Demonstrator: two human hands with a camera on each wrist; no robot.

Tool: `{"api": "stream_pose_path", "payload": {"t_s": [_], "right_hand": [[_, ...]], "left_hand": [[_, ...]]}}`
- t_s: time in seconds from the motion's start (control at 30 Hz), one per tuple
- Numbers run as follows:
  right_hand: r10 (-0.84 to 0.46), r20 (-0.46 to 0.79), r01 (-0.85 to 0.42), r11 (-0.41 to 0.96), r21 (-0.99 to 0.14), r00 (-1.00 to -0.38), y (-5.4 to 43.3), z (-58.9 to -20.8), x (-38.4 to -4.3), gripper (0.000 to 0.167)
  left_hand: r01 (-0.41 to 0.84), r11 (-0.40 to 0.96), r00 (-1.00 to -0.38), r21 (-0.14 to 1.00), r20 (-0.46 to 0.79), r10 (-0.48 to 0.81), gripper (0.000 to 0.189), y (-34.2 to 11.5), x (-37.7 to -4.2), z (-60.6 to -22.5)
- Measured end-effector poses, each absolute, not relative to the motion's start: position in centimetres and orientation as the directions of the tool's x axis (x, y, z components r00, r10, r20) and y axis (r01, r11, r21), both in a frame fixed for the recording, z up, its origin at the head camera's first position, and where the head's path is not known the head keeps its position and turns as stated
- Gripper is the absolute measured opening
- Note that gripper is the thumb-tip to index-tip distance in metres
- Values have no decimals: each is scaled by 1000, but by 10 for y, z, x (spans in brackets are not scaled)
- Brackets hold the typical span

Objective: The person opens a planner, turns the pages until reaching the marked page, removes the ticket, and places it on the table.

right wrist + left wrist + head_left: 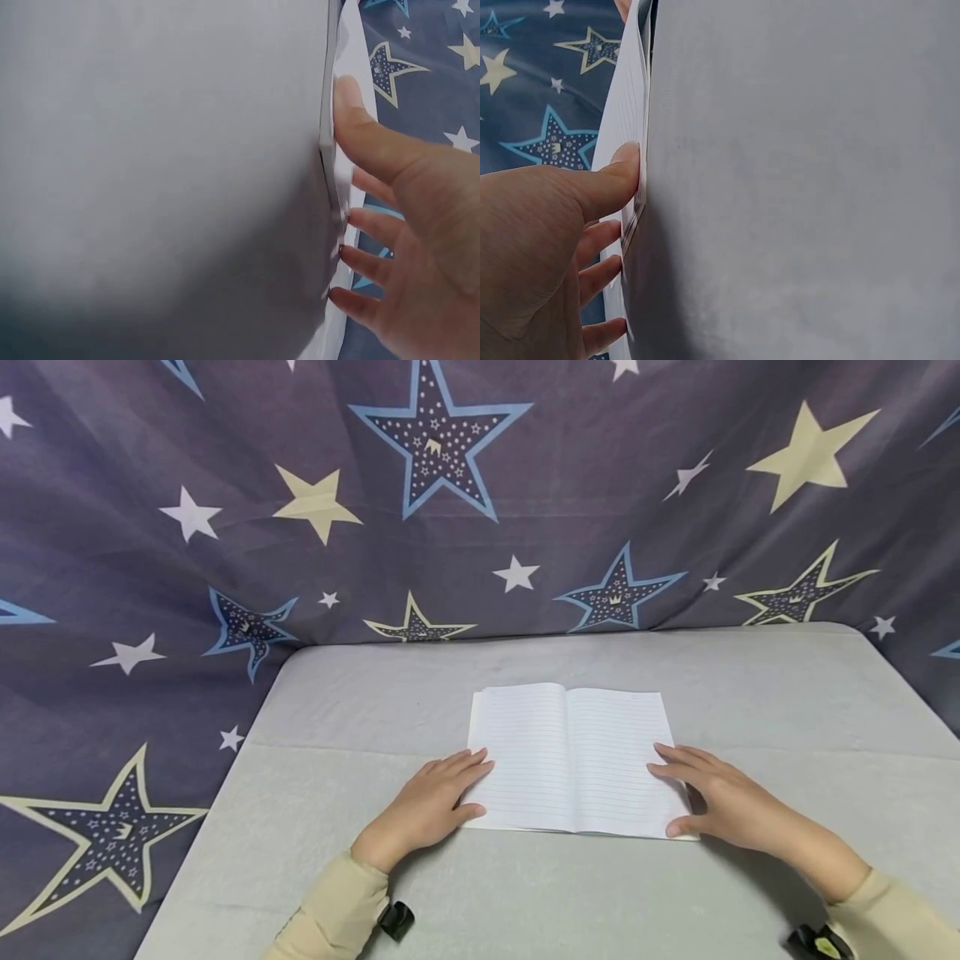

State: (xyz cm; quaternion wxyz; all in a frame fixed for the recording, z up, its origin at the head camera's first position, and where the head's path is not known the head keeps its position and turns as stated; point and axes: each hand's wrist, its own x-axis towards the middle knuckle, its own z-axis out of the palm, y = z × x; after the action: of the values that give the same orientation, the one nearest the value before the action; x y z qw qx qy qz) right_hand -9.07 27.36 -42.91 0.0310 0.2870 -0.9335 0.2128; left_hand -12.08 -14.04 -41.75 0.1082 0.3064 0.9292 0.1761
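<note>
The left hand [431, 803] rests its loosely spread fingers on the left edge of the notebook [522, 760], and the right hand [726, 803] mirrors it on the right, fingers likewise apart and neither clamped down, probably to steady the spread and keep it flat. The notebook lies open on the grey-covered bench [540, 897]. Its white pages are finely ruled (no writing shows), bulging gently beside the central fold.

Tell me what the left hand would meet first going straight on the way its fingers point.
The left hand would meet the left page of the open notebook first; its fingertips lie at that page's outer edge, though exact contact is hard to judge.
</note>
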Motion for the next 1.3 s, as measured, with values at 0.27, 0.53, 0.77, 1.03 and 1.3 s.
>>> {"api": "stream_pose_path", "payload": {"t_s": [0.27, 0.53, 0.77, 1.03, 1.3], "right_hand": [[-486, 251, -545, 781, -304, -837, 264, -427, -90, 67], [-360, 295, -452, 816, -360, -885, 252, -418, -92, 78], [-257, 377, -428, 757, -495, -890, 230, -404, -94, 105], [-222, 377, -420, 680, -601, -899, 191, -395, -92, 116], [-374, 263, -456, 678, -576, -889, 161, -403, -86, 103]], "left_hand": [[529, 755, -791, 388, -95, 604, 61, -140, -121, -418], [532, 751, -786, 392, -101, 609, 61, -140, -121, -419], [525, 755, -789, 393, -110, 605, 62, -141, -121, -418], [522, 755, -791, 397, -106, 602, 62, -141, -121, -419], [514, 753, -789, 410, -118, 602, 63, -145, -121, -419]]}}
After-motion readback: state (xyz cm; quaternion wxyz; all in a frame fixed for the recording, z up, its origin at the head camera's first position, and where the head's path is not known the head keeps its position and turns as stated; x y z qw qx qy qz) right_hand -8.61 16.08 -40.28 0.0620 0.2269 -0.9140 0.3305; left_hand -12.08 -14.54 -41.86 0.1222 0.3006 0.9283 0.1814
